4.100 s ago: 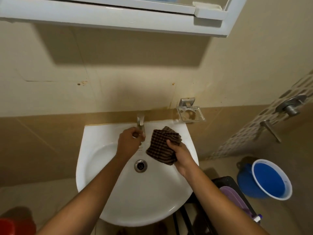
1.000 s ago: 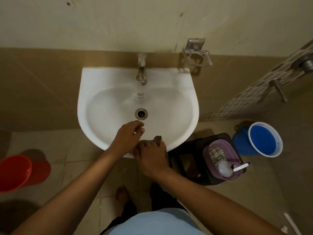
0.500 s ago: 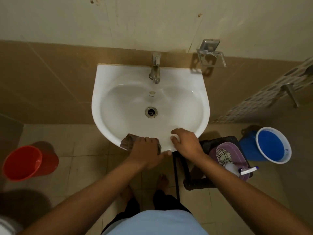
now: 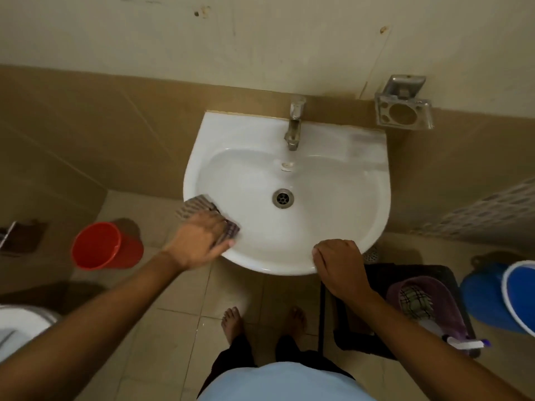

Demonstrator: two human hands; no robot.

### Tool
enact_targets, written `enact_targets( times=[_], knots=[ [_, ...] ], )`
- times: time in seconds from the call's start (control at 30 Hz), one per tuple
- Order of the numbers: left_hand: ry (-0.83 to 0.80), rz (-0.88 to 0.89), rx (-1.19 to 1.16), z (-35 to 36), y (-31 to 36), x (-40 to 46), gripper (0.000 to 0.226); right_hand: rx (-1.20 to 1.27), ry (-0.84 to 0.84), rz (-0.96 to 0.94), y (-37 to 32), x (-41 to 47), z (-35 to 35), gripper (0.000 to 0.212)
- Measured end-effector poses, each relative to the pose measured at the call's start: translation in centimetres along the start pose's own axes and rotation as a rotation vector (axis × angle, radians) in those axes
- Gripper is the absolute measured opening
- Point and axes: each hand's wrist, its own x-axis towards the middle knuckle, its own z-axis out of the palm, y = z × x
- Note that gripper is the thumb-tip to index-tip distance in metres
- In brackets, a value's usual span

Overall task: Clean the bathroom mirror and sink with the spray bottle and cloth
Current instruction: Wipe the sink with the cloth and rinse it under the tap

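Red bucket [image 4: 100, 246] is standing on the floor left of the sink [image 4: 333, 169]; blue bucket [image 4: 503, 296] at right, beside a dark stool carrying a purple basin [image 4: 451, 311]. Left hand [image 4: 199, 238] is pressing the checked brown cloth [image 4: 197, 205] (blurred) onto the sink's left rim. Right hand [image 4: 338, 261], fingers curled, is resting on the front rim, grasping nothing.
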Motion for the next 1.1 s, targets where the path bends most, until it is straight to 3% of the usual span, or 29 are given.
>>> enact_targets(
  times=[0.17,0.3,0.47,0.57,0.63,0.8,1.1],
  knots=[
    [-0.079,-0.084,0.108,-1.0,-3.2,2.6,0.075,-0.03,0.059,-0.028,0.0,0.0,0.4,0.041],
    [-0.008,-0.128,0.01,-0.7,1.8,1.6,0.079,-0.028,0.115,-0.051,0.1,0.2,0.7,0.037],
    [0.073,-0.013,-0.087,0.8,8.5,-0.5,0.061,-0.007,0.15,-0.074,0.3,0.1,1.1,0.038],
    [0.074,0.054,-0.11,0.5,5.7,-0.6,0.055,0.004,0.205,-0.079,0.3,0.0,1.3,0.037],
    [0.055,-0.005,-0.08,0.2,1.6,0.0,0.057,-0.004,0.214,-0.07,0.2,0.1,1.4,0.037],
    [0.009,-0.141,-0.076,-0.8,-7.9,4.0,0.084,-0.004,0.233,-0.036,-0.1,0.1,1.3,0.035],
    [0.011,-0.387,-0.128,-2.1,-11.6,15.0,0.114,0.036,0.19,0.049,-1.4,0.2,0.3,0.029]
  ],
)
